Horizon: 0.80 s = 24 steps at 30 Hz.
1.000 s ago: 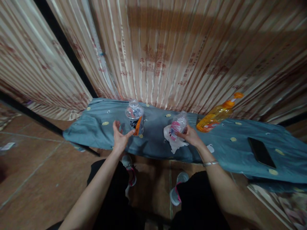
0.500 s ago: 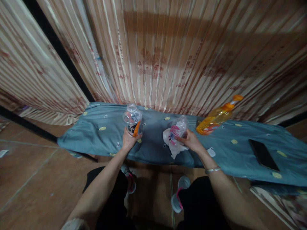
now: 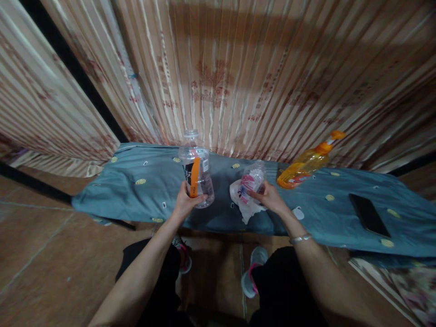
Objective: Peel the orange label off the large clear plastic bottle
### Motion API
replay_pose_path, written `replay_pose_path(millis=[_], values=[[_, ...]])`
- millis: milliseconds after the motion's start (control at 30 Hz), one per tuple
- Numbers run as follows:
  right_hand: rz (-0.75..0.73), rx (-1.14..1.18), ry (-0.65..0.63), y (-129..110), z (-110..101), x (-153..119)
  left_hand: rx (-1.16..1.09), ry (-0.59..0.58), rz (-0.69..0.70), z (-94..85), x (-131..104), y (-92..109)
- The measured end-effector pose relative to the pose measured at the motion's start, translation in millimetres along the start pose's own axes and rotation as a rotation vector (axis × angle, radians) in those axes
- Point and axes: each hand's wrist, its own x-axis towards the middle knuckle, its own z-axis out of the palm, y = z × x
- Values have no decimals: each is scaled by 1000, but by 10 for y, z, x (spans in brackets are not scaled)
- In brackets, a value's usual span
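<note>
A clear plastic bottle [image 3: 195, 170] with a black and orange label is gripped low on its body by my left hand [image 3: 186, 200]. It stands nearly upright and no cap shows on its neck. My right hand [image 3: 270, 198] is closed on a smaller clear bottle [image 3: 257, 171] with a pink print, tilted with its neck away from me. A crumpled white tissue [image 3: 248, 210] lies under and beside that smaller bottle. Further right, a pump bottle [image 3: 304, 165] of orange-yellow liquid leans at a slant, apart from both hands.
A narrow bench covered in teal patterned cloth [image 3: 160, 181] holds these things. A black phone [image 3: 369, 215] lies at its right, and a small white piece [image 3: 298, 212] near its front edge. Behind hangs a pleated curtain [image 3: 218, 81]; a dark pole [image 3: 75, 68] slants at the left.
The left bottle has been raised and turned, so more of its body and orange label shows. My right hand and the smaller bottle stay nearly still. The view has shifted slightly.
</note>
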Motion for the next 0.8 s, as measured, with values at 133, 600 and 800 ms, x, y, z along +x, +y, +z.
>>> replay_pose_path(millis=[133,600,800], values=[[8,-13,-5,3,-11,-1,-164,-55,-45,64,-61,131],[-7,14,8,35,-7,5,-396,-145,-188,142,-183,298],[1,51,7,11,-4,-5,-382,-161,-189,79,-184,297]])
